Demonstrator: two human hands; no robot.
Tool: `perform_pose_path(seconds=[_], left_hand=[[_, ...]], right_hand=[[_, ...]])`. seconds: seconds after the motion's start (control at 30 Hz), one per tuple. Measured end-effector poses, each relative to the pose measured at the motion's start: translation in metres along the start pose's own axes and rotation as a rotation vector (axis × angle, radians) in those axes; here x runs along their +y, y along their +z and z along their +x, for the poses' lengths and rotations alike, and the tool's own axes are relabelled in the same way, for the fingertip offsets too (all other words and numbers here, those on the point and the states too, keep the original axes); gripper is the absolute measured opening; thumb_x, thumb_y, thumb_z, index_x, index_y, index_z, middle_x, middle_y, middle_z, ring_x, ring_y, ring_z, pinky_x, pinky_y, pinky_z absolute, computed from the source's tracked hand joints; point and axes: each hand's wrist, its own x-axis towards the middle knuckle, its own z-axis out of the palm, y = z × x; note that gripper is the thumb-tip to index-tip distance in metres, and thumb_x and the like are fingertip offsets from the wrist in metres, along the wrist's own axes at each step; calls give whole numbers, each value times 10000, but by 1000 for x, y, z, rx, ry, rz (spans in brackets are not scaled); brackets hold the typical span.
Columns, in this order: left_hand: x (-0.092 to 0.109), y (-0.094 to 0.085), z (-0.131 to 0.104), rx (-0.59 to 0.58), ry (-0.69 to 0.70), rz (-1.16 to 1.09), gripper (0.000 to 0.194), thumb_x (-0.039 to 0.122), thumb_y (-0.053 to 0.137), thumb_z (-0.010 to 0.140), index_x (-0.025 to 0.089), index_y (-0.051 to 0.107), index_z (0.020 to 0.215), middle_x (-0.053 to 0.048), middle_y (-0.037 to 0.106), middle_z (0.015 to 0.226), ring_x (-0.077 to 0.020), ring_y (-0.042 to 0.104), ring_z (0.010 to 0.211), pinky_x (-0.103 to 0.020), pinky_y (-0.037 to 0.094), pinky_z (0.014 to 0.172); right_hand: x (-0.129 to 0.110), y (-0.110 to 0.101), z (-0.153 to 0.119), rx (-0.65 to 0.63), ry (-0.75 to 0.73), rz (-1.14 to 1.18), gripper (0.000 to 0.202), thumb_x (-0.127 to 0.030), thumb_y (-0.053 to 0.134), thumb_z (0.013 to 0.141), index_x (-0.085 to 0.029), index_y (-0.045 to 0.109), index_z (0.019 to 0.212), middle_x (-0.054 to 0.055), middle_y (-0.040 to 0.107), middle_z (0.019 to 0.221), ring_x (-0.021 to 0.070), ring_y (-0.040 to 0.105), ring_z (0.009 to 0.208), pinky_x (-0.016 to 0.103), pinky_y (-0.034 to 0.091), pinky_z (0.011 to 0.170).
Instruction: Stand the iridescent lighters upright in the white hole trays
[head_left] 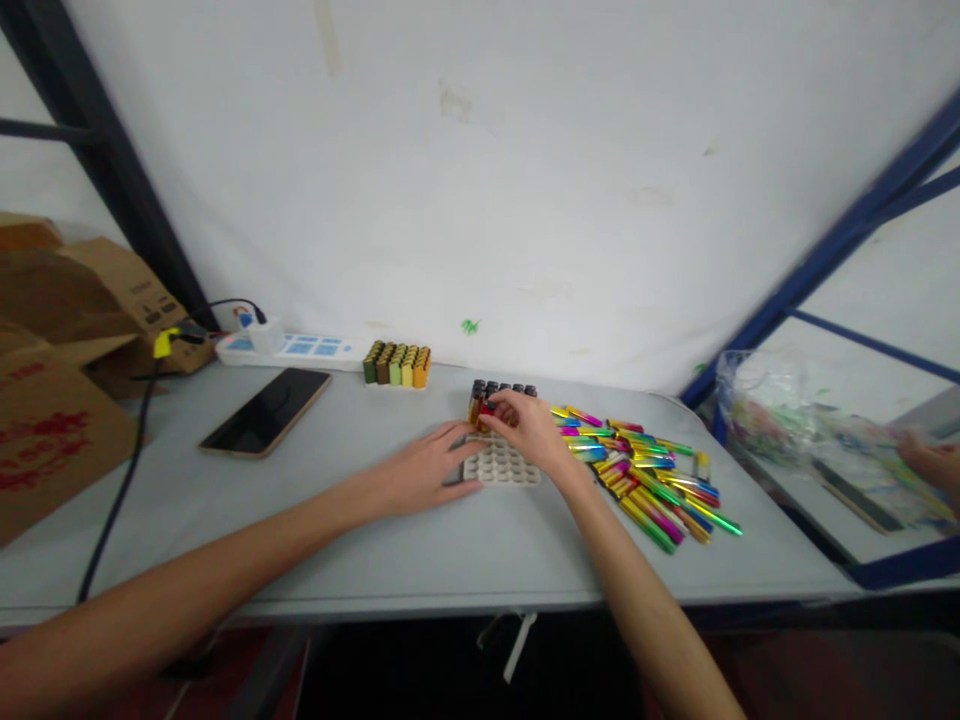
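Note:
A white tray (501,462) with rows of holes lies in front of me, its far part filled with upright, black-topped lighters (504,388). My right hand (527,425) reaches over the tray's far side, fingers pinched on what looks like a red lighter (487,408); the fingers partly cover it. At the tray's left edge rests my left hand (431,468), palm down and fingers apart, its fingertips touching the edge. To the right of my right hand spreads a loose pile of shiny metallic coloured tubes (652,470), probably lighters too.
Farther back stands a block of green, brown and yellow lighters (397,365). A power strip (300,347) runs along the wall, with a phone (268,412) before it. Cardboard boxes (67,400) stand left. Beyond the blue frame are a plastic bag (772,405) and another person's hand (930,460).

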Motion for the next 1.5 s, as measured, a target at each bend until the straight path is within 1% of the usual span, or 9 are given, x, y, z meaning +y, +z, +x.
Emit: perform_pose_path(seconds=[0.2,0.4,0.53,0.67,0.77,0.83,1.03,1.2,1.5], left_hand=[[-2,1,-1,19,18,-20,468,452,597,1001,241,545,1415,-126,531,1436,-301,486,1358,-479,398,1182],[-3,1,0,-11,15,-2,476,448,584,1010,235,527,1432,-133,509,1451,-297,466,1372,-472,385,1190],[-3,2,0,-10,22,6,470,444,587,1009,229,534,1423,-136,503,1447,-295,472,1361,-466,381,1191],[-4,2,0,-4,19,1,476,439,594,1006,242,535,1435,-126,524,1431,-296,474,1360,-473,389,1184],[-3,2,1,18,11,-15,474,440,636,979,237,581,1404,-130,564,1387,-308,503,1330,-482,417,1162],[-3,2,2,24,2,-17,467,433,659,965,230,609,1382,-135,588,1357,-314,527,1304,-488,434,1149],[-6,9,2,71,12,-40,415,434,655,964,224,648,1322,-133,629,1357,-311,553,1309,-488,450,1146],[-8,14,2,107,18,-28,354,420,662,958,202,680,1237,-143,646,1343,-305,600,1263,-474,482,1125],[-3,6,2,77,6,18,350,432,671,957,215,706,1231,-120,676,1268,-300,573,1259,-455,484,1104]], right_hand=[[9,5,-11,143,-50,-79,219,-354,659,960,-188,694,1098,84,713,956,204,685,842,325,575,794],[10,13,-16,110,5,38,297,-332,630,974,-200,624,1240,68,735,992,192,717,851,314,608,780],[8,12,-14,134,-43,-100,290,-277,597,995,-198,611,1274,106,722,1099,213,709,920,345,581,862],[7,13,-13,200,4,-182,220,-371,684,955,-198,647,1087,66,728,898,200,692,767,298,555,726],[7,17,-12,258,87,-177,281,-472,720,915,-213,619,955,19,698,745,177,658,649,261,509,619],[6,21,-10,272,109,-183,304,-491,733,900,-219,596,914,14,700,732,176,657,638,252,481,595],[5,30,0,199,168,-176,303,-471,751,893,-231,567,907,0,703,702,171,657,606,238,433,566],[4,32,3,228,173,-209,340,-522,749,879,-230,574,879,3,686,687,173,646,602,235,396,539],[4,25,2,123,161,-53,343,-530,658,951,-237,555,806,-58,579,494,144,575,460,230,370,478]])
